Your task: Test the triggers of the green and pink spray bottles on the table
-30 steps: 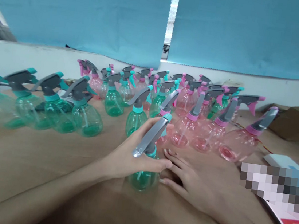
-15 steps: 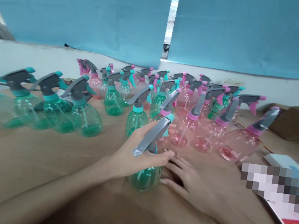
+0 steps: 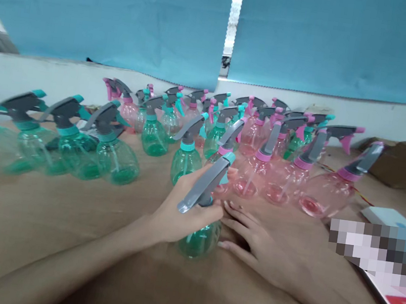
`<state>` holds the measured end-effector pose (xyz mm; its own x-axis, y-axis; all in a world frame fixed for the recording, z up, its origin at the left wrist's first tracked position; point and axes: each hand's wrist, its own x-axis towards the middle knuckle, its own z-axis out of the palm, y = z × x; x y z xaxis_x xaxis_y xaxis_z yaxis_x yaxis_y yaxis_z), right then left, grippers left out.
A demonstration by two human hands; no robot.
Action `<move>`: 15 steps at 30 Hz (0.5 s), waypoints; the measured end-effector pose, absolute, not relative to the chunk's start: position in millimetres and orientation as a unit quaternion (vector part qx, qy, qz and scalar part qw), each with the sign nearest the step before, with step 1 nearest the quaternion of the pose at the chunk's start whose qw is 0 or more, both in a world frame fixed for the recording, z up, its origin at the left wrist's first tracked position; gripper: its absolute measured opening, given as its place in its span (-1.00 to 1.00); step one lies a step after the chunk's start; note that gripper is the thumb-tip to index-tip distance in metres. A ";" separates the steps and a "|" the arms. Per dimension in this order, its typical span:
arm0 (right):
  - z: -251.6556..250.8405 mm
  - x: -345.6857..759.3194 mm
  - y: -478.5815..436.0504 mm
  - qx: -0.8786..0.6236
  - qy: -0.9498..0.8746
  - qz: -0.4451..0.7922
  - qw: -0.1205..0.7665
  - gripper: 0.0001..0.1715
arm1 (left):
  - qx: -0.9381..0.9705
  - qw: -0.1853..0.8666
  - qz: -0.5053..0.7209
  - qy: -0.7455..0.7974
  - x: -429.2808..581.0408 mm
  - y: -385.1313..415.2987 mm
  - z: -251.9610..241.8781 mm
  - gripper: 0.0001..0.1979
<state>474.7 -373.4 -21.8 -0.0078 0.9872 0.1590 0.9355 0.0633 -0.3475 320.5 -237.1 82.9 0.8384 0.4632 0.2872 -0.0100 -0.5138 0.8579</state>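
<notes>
My left hand (image 3: 175,215) is wrapped round the neck of a green spray bottle (image 3: 199,239) with a grey trigger head (image 3: 204,182), which stands on the brown table (image 3: 47,221). Its fingers close over the teal collar. My right hand (image 3: 255,238) lies beside the bottle on the right, fingers stretched out and spread, fingertips touching or nearly touching the bottle's body.
Several green spray bottles (image 3: 116,158) stand in a row at the left and several pink ones (image 3: 317,192) at the right, with more mixed behind. A cardboard box (image 3: 399,165) and a white box (image 3: 385,216) lie at the right. Blue sheets hang behind.
The left hand's fingers have curled tighter over the bottle's collar, and the bottle has tipped slightly. The right hand has barely moved.
</notes>
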 end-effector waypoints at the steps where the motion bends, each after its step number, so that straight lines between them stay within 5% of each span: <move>1: -20.6 474.3 -373.4 -0.681 -0.706 0.072 0.178 -0.34 | 0.834 0.473 0.251 0.138 320.2 -237.1 83.0 -0.65; 8: -19.3 474.7 -372.9 -0.684 -0.705 0.070 0.173 -0.32 | 0.841 0.446 0.270 0.147 318.9 -237.3 80.3 -0.85; 15: -20.9 474.8 -373.1 -0.682 -0.706 0.067 0.180 -0.32 | 0.842 0.448 0.277 0.114 318.5 -237.5 80.6 -0.72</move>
